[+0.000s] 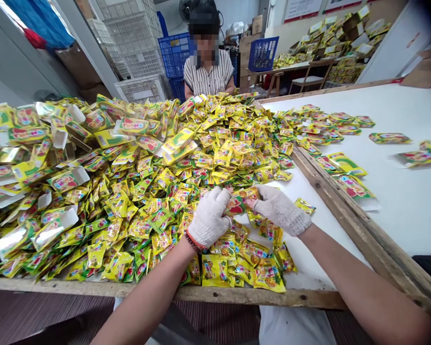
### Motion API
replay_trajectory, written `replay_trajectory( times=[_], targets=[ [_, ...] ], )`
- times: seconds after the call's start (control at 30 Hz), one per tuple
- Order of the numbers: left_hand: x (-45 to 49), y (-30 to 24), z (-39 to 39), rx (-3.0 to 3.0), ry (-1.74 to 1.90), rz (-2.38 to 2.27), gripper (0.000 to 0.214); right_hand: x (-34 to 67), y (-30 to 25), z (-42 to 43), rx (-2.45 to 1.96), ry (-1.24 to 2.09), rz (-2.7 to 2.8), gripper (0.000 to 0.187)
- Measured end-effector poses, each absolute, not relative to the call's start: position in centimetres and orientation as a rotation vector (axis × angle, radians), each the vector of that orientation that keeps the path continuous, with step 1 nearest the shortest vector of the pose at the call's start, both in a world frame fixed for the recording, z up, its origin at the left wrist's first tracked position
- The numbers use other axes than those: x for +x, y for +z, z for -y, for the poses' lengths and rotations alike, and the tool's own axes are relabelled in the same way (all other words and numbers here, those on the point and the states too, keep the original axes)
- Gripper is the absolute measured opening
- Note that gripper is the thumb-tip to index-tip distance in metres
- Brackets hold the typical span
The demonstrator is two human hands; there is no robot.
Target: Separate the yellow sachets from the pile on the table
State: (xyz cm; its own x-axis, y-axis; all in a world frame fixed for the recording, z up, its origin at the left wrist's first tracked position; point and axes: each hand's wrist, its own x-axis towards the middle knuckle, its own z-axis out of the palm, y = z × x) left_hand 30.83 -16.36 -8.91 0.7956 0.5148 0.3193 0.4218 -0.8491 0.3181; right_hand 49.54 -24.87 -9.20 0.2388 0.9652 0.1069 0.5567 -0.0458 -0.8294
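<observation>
In white knitted gloves, both of my hands meet over the near part of the table. My left hand (210, 218) is closed around a small printed carton (234, 206) with red and green on its face. My right hand (283, 209) pinches a yellow packet (250, 193) at the carton's right end; the glove hides part of it, and I cannot tell how far inside the carton it is. Loose yellow packets (269, 275) lie beneath and in front of my hands. A large heap of similar packets (208, 163) rises just beyond them.
Open-ended cartons (62, 179) lie on the heap at left. A wooden rail (330, 196) divides the table; flat cartons (355, 189) lie right of it. A person (208, 72) sits across the heap. Behind stand white crates (132, 43) and a blue basket (263, 53).
</observation>
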Motion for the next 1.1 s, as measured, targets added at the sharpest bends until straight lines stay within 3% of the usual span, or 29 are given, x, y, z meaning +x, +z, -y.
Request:
replay_trajectory(
  times=[0.13, 0.2, 0.3, 0.5, 0.63, 0.87, 0.97, 1.1],
  targets=[
    [31.1, -8.9, 16.8, 2.831, 0.567, -0.787, 0.061, 49.5, -9.0, 24.9, -1.897, 0.355, 1.513, 0.017],
    [31.2, -8.9, 16.9, 2.831, 0.561, -0.793, 0.06, 49.6, -8.7, 25.0, -1.897, 0.363, 1.54, 0.014],
    [31.3, -8.9, 16.8, 2.845, 0.568, -0.8, 0.063, 50.1, -8.3, 25.3, -1.787, 0.483, 1.569, 0.018],
    [31.3, -8.7, 17.0, 2.931, 0.498, -0.82, 0.063, 49.8, -8.5, 25.1, -1.84, 0.353, 1.538, 0.025],
    [31.2, -8.7, 16.9, 2.986, 0.457, -0.81, 0.064, 49.5, -8.3, 25.1, -1.749, 0.579, 1.57, 0.021],
    [31.2, -8.9, 17.0, 2.989, 0.412, -0.819, 0.066, 49.1, -7.6, 26.5, -1.487, 1.413, 1.237, 0.024],
    [31.2, -9.1, 17.0, 2.944, 0.463, -0.745, 0.067, 48.5, -8.2, 26.4, -1.396, 1.479, 1.178, 0.028],
    [31.2, -9.2, 16.4, 2.482, 0.843, -0.643, 0.083, 48.1, -8.5, 25.8, -1.378, 1.407, 0.94, 0.029]
  ],
)
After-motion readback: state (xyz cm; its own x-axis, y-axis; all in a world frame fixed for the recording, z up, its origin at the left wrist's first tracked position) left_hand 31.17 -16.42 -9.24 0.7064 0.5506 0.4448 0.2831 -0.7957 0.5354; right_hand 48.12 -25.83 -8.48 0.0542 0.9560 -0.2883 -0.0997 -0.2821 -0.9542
